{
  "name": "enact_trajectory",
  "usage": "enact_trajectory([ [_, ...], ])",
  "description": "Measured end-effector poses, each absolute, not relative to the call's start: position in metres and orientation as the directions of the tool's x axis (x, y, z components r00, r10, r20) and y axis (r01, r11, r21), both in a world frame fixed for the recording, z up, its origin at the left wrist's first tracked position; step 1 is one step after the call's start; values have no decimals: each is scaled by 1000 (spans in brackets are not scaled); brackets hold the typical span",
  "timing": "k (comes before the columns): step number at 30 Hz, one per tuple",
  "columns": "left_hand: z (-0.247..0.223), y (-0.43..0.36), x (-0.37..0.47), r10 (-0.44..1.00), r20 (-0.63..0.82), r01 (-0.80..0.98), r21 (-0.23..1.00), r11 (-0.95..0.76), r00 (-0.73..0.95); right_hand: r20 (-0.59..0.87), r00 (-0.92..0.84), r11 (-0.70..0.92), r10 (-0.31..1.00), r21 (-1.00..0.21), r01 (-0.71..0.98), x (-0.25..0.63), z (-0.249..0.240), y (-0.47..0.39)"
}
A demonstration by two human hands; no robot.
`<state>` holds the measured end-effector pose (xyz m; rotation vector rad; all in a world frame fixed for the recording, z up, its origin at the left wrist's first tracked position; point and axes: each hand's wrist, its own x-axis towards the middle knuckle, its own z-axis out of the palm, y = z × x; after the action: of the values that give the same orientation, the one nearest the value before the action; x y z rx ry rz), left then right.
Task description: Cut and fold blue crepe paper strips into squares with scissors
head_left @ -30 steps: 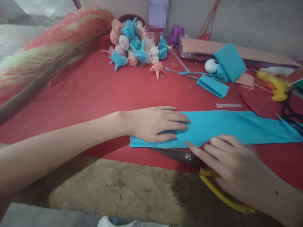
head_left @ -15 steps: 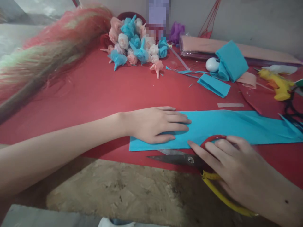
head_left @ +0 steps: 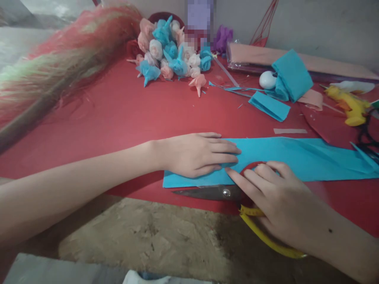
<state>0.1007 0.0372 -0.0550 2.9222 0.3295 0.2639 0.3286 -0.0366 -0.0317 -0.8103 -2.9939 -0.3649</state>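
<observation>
A long strip of blue crepe paper (head_left: 272, 157) lies along the front of the red tabletop. My left hand (head_left: 201, 154) rests flat on its left part, fingers stretched out to the right. My right hand (head_left: 272, 193) grips a pair of scissors (head_left: 207, 192) with dark blades, one red handle loop and one yellow one. The blades point left, just in front of the paper's near edge. My right index finger reaches forward onto the paper, close to my left fingers. Part of the red loop is hidden by my right fingers.
Blue, white and pink paper roses (head_left: 171, 55) are heaped at the back. A broom (head_left: 68, 67) lies at the left. Behind on the right are a folded blue paper piece (head_left: 269, 105), a white egg-shaped object (head_left: 267, 80), a yellow glue gun (head_left: 349, 104) and a wrapped peach roll (head_left: 266, 57).
My right hand has moved left with the scissors, and the blades look more closed than before. My left hand stays flat on the paper. The view has shifted slightly.
</observation>
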Motion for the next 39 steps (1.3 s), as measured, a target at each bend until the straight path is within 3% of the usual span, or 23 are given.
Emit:
enact_trajectory([
  [7,-52,37,101,237,135,207,206,-956,962,164,-886,882,433,125,454,328,-31,-33],
  [12,-53,37,101,237,132,209,199,-957,962,164,-916,903,366,175,392,331,-31,-36],
  [22,-53,36,101,239,140,208,205,-956,961,47,-865,830,499,259,493,324,-29,-45],
  [39,-53,36,101,249,147,211,231,-950,957,199,-896,881,397,192,433,311,-31,-40],
])
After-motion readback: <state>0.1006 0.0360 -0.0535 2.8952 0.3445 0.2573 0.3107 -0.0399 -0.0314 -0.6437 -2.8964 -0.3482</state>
